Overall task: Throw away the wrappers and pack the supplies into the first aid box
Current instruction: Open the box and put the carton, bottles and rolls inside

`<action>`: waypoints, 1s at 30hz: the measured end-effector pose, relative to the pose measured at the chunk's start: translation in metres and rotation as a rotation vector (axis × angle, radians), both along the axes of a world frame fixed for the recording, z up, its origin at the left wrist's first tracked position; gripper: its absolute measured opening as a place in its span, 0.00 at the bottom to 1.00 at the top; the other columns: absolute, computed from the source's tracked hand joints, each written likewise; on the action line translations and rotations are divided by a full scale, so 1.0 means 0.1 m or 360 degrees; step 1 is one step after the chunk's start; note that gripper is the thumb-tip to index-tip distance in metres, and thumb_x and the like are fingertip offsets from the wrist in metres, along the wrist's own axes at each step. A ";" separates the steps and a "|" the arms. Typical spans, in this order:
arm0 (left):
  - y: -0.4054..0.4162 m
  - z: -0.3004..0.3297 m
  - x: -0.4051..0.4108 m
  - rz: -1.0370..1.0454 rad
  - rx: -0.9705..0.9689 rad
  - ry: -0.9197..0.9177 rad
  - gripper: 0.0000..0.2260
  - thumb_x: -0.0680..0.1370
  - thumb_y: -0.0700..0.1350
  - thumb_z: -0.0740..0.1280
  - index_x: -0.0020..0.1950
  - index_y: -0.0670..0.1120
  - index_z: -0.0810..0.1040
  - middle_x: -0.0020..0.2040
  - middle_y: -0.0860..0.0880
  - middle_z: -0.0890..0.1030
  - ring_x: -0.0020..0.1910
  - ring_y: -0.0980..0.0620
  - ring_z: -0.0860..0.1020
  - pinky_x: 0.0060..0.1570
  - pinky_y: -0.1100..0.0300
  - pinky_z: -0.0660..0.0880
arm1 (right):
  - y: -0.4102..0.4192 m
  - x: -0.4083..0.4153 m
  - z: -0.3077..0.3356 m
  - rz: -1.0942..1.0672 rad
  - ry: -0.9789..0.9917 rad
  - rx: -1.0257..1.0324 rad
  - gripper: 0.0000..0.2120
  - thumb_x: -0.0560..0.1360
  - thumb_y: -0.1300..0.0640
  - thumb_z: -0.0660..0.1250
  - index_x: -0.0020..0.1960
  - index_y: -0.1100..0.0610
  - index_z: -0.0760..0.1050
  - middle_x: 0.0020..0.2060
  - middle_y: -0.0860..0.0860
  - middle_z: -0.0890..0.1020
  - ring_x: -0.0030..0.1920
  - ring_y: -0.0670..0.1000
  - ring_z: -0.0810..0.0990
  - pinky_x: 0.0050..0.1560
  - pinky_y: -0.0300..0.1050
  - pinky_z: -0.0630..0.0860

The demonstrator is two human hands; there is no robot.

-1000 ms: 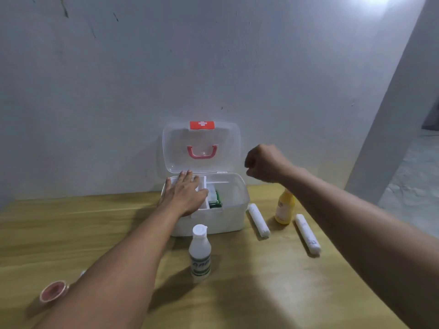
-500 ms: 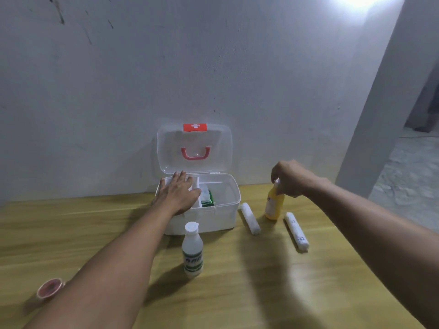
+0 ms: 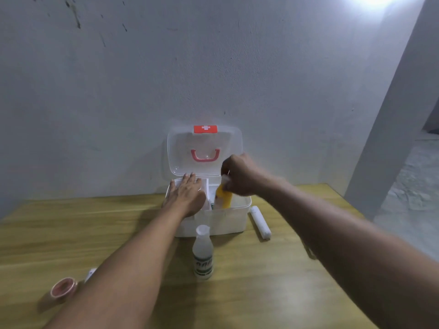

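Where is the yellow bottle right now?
The yellow bottle is in the right hand, tilted and partly down inside the right side of the open first aid box, beside the left hand resting on the box.

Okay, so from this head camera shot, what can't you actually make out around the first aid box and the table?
All in the head view:
- Under the left hand: that side of the first aid box is covered by the palm.
- The yellow bottle: cap hidden inside the right hand; label blurred.
- The clear bottle: green label print too blurry to read.
- A small white item beside the tape roll: mostly behind the left forearm.
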State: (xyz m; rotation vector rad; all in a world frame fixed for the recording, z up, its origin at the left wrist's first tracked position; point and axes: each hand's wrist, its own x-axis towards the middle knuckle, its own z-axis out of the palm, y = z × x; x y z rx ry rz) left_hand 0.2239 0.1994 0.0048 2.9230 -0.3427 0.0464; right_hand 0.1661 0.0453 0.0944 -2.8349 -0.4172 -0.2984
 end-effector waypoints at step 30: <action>-0.01 0.04 -0.05 0.0034 0.0049 0.0037 0.27 0.80 0.47 0.49 0.79 0.46 0.48 0.80 0.48 0.44 0.79 0.51 0.43 0.76 0.45 0.41 | 0.13 -0.63 -0.33 0.0526 0.0407 0.0130 0.11 0.66 0.54 0.77 0.47 0.55 0.83 0.37 0.46 0.82 0.32 0.40 0.76 0.32 0.30 0.68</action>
